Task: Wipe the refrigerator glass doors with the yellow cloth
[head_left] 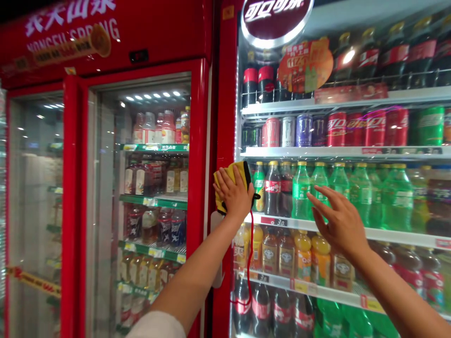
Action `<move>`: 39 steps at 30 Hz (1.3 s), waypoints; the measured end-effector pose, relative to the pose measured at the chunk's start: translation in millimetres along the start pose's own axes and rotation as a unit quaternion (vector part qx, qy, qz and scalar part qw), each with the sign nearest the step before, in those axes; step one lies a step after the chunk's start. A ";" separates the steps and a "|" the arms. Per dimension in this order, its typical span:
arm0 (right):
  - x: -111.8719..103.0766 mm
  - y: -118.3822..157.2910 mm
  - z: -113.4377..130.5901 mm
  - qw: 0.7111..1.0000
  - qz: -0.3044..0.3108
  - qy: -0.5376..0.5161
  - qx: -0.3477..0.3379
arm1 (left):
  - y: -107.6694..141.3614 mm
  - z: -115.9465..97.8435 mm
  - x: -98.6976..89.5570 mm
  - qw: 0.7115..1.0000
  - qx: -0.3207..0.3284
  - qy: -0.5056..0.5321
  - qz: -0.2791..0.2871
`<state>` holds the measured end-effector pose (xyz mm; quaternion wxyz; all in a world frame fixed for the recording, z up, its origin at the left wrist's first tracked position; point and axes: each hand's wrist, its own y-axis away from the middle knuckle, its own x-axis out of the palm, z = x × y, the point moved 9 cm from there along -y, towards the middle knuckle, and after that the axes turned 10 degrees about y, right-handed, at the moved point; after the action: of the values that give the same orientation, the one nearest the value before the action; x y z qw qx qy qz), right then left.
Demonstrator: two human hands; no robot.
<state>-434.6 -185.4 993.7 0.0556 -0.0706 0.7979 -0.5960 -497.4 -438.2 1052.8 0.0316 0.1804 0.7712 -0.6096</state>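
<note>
My left hand presses a yellow cloth with black edging flat against the red frame of a drinks fridge, its fingers spread over the cloth. A thin red cord hangs below that hand along the frame's inner edge. On the right, my right hand is raised with its fingers apart and nothing in them. It is in front of the glass, over a row of green bottles; whether it touches the glass I cannot tell.
Behind the glass are shelves of cola bottles, cans and orange drinks. A round lit sign and an orange sticker are near the top. Another red fridge stands to the left. A pale handle is beside my left forearm.
</note>
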 end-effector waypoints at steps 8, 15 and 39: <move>-2.9 -10.7 4.7 1.000 -0.012 -0.020 0.003 | -0.5 -1.1 -7.9 0.998 0.045 0.028 -0.028; 4.2 -18.0 8.4 0.999 0.000 -0.049 0.008 | -16.7 -15.1 -5.1 0.997 0.055 0.050 -0.036; 81.4 -86.1 125.3 0.997 0.042 -0.033 0.059 | -9.0 20.8 -43.7 0.892 0.082 0.442 -0.053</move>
<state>-489.1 -342.2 1040.4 0.1112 -0.0536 0.7616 -0.6361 -463.0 -470.2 1067.6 -0.3603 0.3918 0.6612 -0.5286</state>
